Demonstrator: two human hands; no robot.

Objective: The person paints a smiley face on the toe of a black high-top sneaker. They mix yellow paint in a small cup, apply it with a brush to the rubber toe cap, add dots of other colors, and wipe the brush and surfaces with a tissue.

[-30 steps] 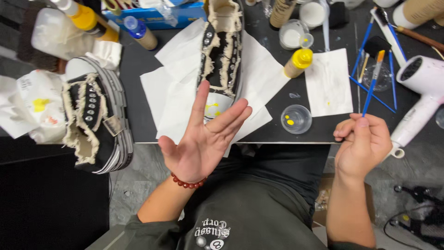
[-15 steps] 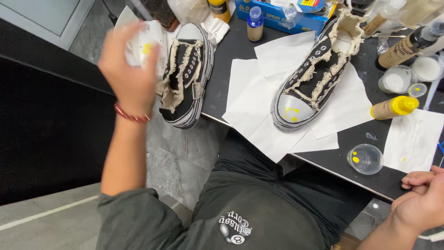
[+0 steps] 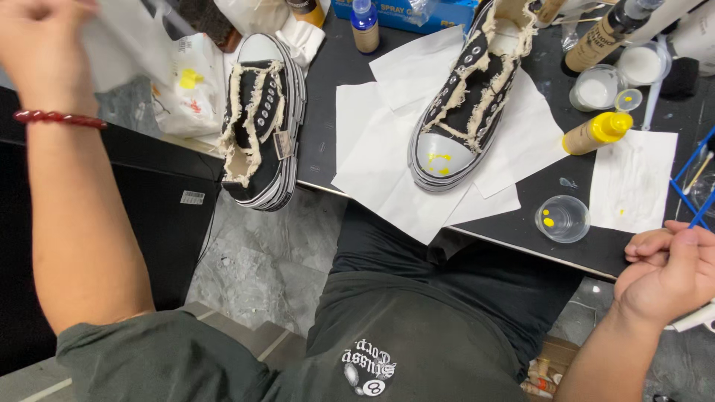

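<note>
My left hand is raised at the top left, blurred, with a red bead bracelet on the wrist. Its fingers are curled on a white sheet of paper. My right hand rests at the table's near right edge, pinching a thin blue-handled brush. A black frayed canvas shoe with yellow dabs on its grey toe cap lies on white paper sheets. A second black frayed shoe hangs over the table's left edge.
A clear cup with yellow paint drops stands near the front edge of the black table. A yellow-capped bottle lies beside a stained paper. Small jars, bottles and a blue box crowd the back. A yellow-stained white bag lies far left.
My left hand went from open above my lap up to the far left and took hold of white paper. The view swung left. My right hand kept the brush.
</note>
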